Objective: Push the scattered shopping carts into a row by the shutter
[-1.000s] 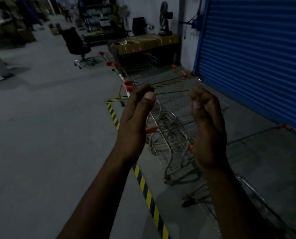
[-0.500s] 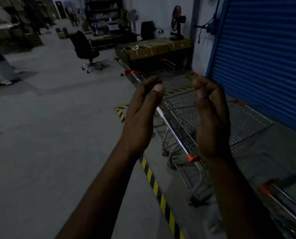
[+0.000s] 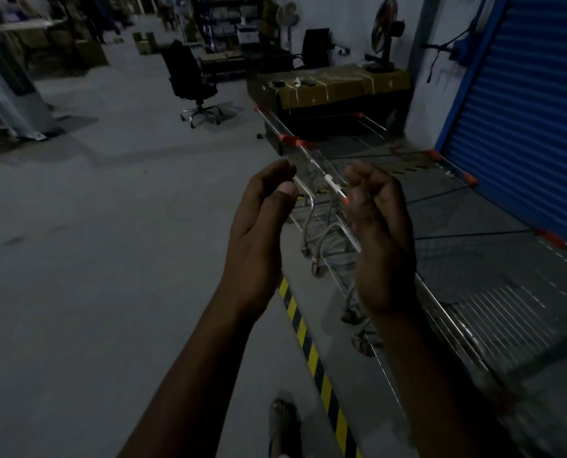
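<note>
Steel wire carts [image 3: 473, 292] stand side by side to the person's right, inside the yellow-and-black floor stripe [image 3: 311, 352], with their baskets reaching toward the blue shutter [image 3: 523, 120] and their red-capped handle bars on the near, open-floor side. Closest to the camera, a foot [image 3: 283, 421] rests on the grey concrete beside the stripe. Above it both forearms are raised in front of the chest. The left hand [image 3: 259, 233] and the right hand [image 3: 379, 239] face each other, palms turned inward, fingers loosely curled and thumbs up, and neither one grips or touches anything; both are free. The right hand is the nearer of the two to the carts, which lie ahead and to the right of it. The row's long axis runs away from the person, along the foot of the shutter, toward a low desk [image 3: 335, 90] covered in cardboard at the far end. Any further push would likely go along that line, from the handle side. Farther back stand an office chair [image 3: 189, 77], a fan [image 3: 386, 31] on the desk and dim shelving.
</note>
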The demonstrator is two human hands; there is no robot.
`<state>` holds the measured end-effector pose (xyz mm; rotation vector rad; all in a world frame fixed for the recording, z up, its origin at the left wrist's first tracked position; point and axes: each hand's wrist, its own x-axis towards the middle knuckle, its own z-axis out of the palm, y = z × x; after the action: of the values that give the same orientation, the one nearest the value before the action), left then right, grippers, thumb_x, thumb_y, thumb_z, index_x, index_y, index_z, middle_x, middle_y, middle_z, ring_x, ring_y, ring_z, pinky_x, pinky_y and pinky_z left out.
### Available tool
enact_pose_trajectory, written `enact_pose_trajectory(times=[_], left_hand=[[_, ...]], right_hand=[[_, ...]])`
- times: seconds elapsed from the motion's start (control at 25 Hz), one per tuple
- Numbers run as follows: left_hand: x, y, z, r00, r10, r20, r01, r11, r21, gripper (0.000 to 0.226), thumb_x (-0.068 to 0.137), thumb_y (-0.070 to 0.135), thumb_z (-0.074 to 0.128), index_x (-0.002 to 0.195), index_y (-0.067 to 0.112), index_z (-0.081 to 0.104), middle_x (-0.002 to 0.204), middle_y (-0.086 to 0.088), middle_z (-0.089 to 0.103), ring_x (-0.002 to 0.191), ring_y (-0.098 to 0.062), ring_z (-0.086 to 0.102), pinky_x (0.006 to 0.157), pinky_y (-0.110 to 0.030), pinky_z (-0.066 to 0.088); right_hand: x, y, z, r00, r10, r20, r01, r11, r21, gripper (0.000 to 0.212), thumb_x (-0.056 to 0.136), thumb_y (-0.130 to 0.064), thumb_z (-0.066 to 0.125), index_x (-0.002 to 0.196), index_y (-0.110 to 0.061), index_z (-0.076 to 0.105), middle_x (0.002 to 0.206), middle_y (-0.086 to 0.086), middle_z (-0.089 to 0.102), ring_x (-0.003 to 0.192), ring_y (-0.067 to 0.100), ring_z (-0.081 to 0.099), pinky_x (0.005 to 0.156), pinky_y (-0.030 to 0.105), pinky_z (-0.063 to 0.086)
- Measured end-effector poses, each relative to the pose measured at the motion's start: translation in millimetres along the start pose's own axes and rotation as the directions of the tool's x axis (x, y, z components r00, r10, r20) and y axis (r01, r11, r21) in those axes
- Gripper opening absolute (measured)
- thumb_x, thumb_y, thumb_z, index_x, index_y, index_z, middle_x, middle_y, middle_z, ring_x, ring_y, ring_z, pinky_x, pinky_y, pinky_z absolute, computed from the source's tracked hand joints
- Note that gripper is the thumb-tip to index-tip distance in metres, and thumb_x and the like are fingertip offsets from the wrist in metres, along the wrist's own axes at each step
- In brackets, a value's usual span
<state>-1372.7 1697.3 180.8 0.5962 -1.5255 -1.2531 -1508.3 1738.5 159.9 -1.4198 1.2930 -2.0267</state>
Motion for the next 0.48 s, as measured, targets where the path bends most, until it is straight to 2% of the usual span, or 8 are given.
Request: enact_pose_trajectory(times=[0.08,0.2,0.28,0.48], left_hand=[[29.9,-13.0,-12.2,0.999,0.02,-0.034,-0.017,0.998,0.067,0.053,0.094,0.038,0.043,0.142,0.017,0.049,0.142,0.007,0.056,0.129,-0.004,0.052,0.097,-0.013,0.044],[93.2,-25.3,-36.9,1.0,-0.016,-0.022,0.018,0.994,0.111,0.055,0.094,0.037,0.044,0.144,0.014,0.048,0.144,0.004,0.055,0.13,-0.003,0.052,0.095,-0.01,0.043],[133.6,-34.9,-51.9,1.0,-0.014,-0.022,0.017,0.991,0.129,0.055,0.094,0.036,0.043,0.144,0.013,0.048,0.144,0.004,0.055,0.13,-0.003,0.052,0.095,-0.01,0.042],[228.0,-71.5,-86.9,1.0,-0.006,-0.018,0.008,0.995,0.096,0.051,0.096,0.036,0.043,0.143,0.014,0.049,0.142,0.006,0.057,0.131,-0.005,0.051,0.1,-0.015,0.043]], right_hand=[[22.3,17.0,12.0,0.997,0.05,-0.052,-0.047,0.997,0.061,0.039,0.1,-0.023,0.046,0.136,-0.009,0.05,0.137,0.003,0.056,0.123,0.007,0.055,0.095,0.018,0.046],[82.5,45.5,42.4,0.994,0.084,-0.069,-0.076,0.991,0.112,0.041,0.098,-0.025,0.046,0.134,-0.006,0.05,0.137,0.008,0.056,0.126,0.012,0.055,0.098,0.021,0.045],[121.0,68.4,57.7,0.991,0.084,-0.103,-0.071,0.99,0.118,0.037,0.098,-0.025,0.046,0.132,-0.01,0.05,0.136,0.007,0.057,0.127,0.012,0.055,0.1,0.025,0.045],[202.5,122.4,95.1,0.99,0.092,-0.111,-0.077,0.988,0.132,0.032,0.099,-0.023,0.046,0.13,-0.016,0.052,0.135,0.003,0.059,0.126,0.007,0.056,0.094,0.017,0.045]])
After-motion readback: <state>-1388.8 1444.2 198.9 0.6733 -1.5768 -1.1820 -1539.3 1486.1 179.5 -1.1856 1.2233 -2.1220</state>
